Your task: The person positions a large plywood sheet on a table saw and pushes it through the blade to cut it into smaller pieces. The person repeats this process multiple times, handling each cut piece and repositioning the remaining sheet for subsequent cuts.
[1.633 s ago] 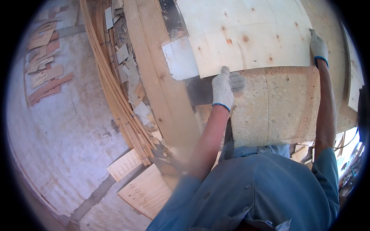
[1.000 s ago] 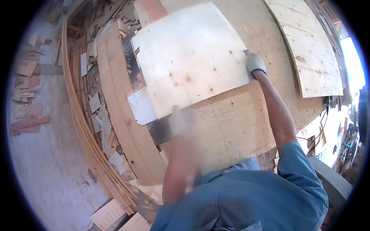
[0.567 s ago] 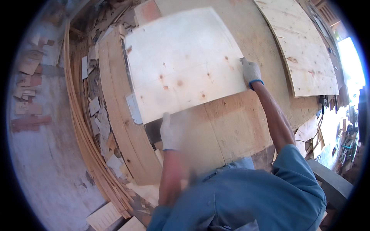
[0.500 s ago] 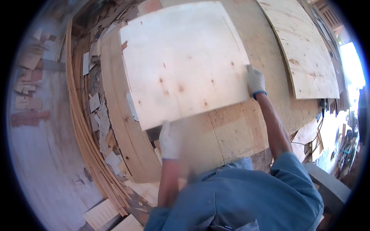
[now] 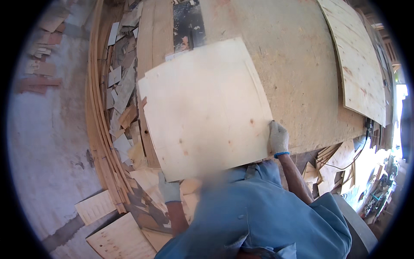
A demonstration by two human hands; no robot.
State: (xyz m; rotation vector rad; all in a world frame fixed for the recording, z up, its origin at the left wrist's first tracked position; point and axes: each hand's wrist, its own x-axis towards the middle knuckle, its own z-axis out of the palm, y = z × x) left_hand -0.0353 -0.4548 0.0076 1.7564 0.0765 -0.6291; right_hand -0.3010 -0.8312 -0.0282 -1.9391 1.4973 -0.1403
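The pale plywood sheet (image 5: 207, 108) is held by both gloved hands above the near left part of the table (image 5: 302, 64), whose top is a broad brown board. The left hand (image 5: 169, 190) grips the sheet's near left corner from beneath; its fingers are curled under the edge, and how tightly they close cannot be told. The right hand (image 5: 278, 137) pinches the sheet's right edge close to the near right corner, fingers on top and thumb out of sight below. The sheet thus lies ahead of both hands, spanning between them; it is nearly square, its slightly longer side running left to right, and it is turned a little against the table's edges. The right hand is over the table; the left hand is off its near left edge. Its far edge overlaps a dark metal strip (image 5: 188, 26) set into the table near the far left. A second pale sheet (image 5: 360, 64) lies along the table's right edge, well apart. Left of the table, a bundle of long thin strips (image 5: 100, 129) and loose veneer offcuts (image 5: 123, 86) cover the floor (image 5: 47, 142). Two ruled pale boards (image 5: 118, 239) lie on the floor by the near left. No packages, labels or signs are discernible.
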